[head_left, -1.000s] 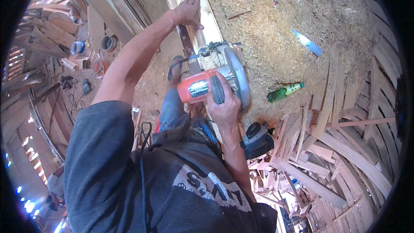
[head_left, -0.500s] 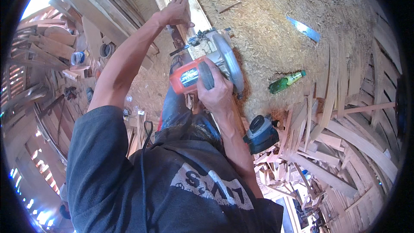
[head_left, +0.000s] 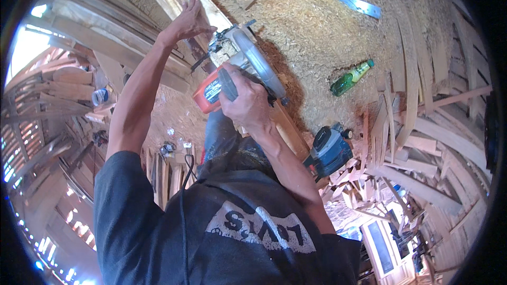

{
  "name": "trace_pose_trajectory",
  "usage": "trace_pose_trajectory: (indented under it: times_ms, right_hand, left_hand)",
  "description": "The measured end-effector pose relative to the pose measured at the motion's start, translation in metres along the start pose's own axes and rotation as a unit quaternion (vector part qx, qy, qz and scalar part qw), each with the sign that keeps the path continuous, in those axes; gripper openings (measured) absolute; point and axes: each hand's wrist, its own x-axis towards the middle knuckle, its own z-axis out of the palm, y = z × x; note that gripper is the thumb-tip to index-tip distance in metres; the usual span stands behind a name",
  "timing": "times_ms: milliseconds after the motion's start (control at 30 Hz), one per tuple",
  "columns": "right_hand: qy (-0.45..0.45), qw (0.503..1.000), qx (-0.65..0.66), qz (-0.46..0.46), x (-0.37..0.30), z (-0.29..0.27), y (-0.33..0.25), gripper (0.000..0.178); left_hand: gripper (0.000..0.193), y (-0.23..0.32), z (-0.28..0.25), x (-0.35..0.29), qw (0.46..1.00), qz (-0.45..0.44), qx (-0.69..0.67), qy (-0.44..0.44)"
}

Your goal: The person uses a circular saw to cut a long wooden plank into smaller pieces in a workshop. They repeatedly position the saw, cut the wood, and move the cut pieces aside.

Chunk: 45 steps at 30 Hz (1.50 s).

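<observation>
My right hand [head_left: 247, 101] is closed round the black grip of a circular saw [head_left: 210, 88] with an orange motor housing and a silver-grey blade guard. The saw sits on a long wooden board [head_left: 203, 6] that runs from the far left back toward my body; the guard hides its blade. Ahead of the saw, my left hand [head_left: 186, 22] lies at the board with fingers stretched out, holding nothing. Sawdust coats the saw's base. Behind the saw, part of the board [head_left: 290, 132] shows beside my right forearm.
A blue-and-black power tool [head_left: 331, 150] stands right of the board. Farther right lie a green bottle [head_left: 351, 78] and a handsaw blade [head_left: 358, 5] on sawdust. Stacked planks [head_left: 100, 21] lie left; wood offcuts [head_left: 417, 163] pile up at right.
The saw and both hands have moved forward and left along the board, leaving more of it showing behind the saw. The whole view has also shifted.
</observation>
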Motion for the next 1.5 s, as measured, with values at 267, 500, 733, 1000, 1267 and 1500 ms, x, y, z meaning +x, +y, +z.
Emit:
trace_pose_trajectory:
  times_ms: [267,500,733,1000,1267,1500]
  right_hand:
    - [-0.006,1.000,0.002,0.005,0.006,0.005,0.003,0.064]
    - [-0.011,1.000,0.007,0.012,0.019,0.006,-0.001,0.064]
    - [-0.054,0.997,0.023,0.040,0.036,0.012,0.001,0.068]
    - [-0.038,0.998,0.037,0.028,0.057,0.023,-0.005,0.068]
    - [-0.041,0.997,0.027,0.051,0.074,0.042,0.000,0.073]
    - [-0.058,0.996,0.023,0.059,0.079,0.033,-0.008,0.077]
  left_hand:
    - [0.092,0.006,-0.007,-0.001,0.996,0.055,-0.050,0.046]
    - [0.068,0.011,-0.019,0.002,0.996,0.003,-0.087,-0.022]
    - [0.045,-0.023,-0.015,0.005,0.968,0.218,0.121,-0.007]
    - [0.075,-0.042,-0.027,0.018,0.974,-0.055,-0.187,-0.112]
    - [0.093,0.002,-0.051,0.016,0.943,-0.130,-0.272,-0.139]
    - [0.104,-0.038,-0.068,0.024,0.950,-0.057,-0.276,-0.137]
